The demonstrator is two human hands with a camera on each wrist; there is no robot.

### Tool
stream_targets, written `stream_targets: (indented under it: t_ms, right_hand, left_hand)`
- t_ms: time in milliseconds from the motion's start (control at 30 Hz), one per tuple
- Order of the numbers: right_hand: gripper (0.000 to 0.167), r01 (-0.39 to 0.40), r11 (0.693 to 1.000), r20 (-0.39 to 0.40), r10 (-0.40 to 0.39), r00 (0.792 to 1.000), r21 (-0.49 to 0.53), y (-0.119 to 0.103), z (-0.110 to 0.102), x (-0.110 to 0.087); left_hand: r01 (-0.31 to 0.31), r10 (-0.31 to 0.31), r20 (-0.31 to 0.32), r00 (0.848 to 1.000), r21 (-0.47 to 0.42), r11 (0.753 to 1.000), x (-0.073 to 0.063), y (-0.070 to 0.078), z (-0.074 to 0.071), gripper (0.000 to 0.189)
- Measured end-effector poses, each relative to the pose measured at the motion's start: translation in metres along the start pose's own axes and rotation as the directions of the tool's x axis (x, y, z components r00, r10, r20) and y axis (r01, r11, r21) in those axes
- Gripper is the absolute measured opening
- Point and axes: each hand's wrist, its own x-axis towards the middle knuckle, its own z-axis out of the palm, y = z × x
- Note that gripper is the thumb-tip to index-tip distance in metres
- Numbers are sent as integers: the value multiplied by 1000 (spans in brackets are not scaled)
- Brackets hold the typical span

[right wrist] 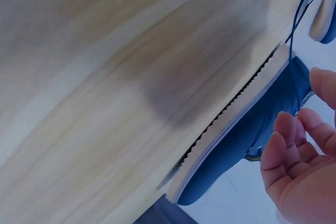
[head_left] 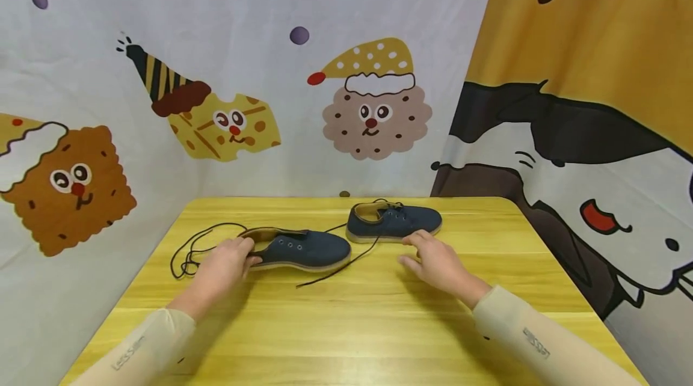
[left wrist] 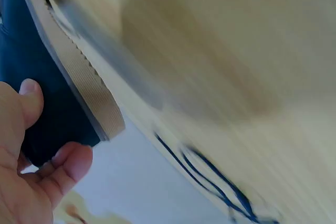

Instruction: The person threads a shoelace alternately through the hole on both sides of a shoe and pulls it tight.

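My left hand (head_left: pixel 223 263) grips a dark blue lace-up shoe (head_left: pixel 316 248) by its heel, toe pointing right. In the left wrist view the thumb lies on the blue upper (left wrist: pixel 58 95) above the tan, ribbed sole edge (left wrist: pixel 94 90), with fingers at the heel's back. Three bare eyelets (head_left: pixel 290 243) show on this shoe's side. A matching shoe (head_left: pixel 414 220) stands farther back to the right, lace across its front. My right hand (head_left: pixel 435 263) hovers near its toe, holding nothing, fingers loosely bent; the right wrist view shows the fingers beside the shoe's blue upper (right wrist: pixel 231 153).
A loose dark lace (head_left: pixel 208 231) loops over the table behind my left hand. Another lace length (head_left: pixel 335 273) trails forward between the shoes. The yellow wood-grain table (head_left: pixel 325 338) reaches back to a curtain (head_left: pixel 243 13) printed with cartoon figures, which also hangs at both sides.
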Motion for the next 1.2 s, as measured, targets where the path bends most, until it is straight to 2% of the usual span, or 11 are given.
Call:
stream_targets:
  t_ms: [100,333,433,533,700,833,1033,1200]
  right_hand:
    - [39,26,1000,-8,-26,1000,3,-4,-3,-4]
    - [25,43,999,-52,-42,998,29,-4,-10,-16]
    - [25,21,999,-50,-19,999,35,2,-13,-21]
    - [25,3,999,-29,-2,1000,37,7,-15,-26]
    - [22,20,999,-11,-19,1000,51,6,-14,-30]
    - [24,38,997,2,-38,999,70,-2,-10,-27]
    - [43,107,994,8,-107,994,12,-11,-1,-22]
    - [44,181,983,-27,-181,983,-24,-14,7,-15]
  left_hand:
    - [-71,71,-41,997,0,997,0,33,4,35]
    - [-167,164,-83,983,-27,986,-1,111,16,30]
    - [-210,206,-98,974,-34,977,-1,137,21,30]
    - [-243,238,-89,967,-47,969,0,153,25,30]
    - [-242,236,-80,968,-69,968,11,160,32,29]
    - [-221,218,-61,974,-43,974,26,150,40,30]
    - [-172,172,10,985,-10,985,48,133,50,29]
    - [-178,178,12,984,-18,984,59,123,56,29]
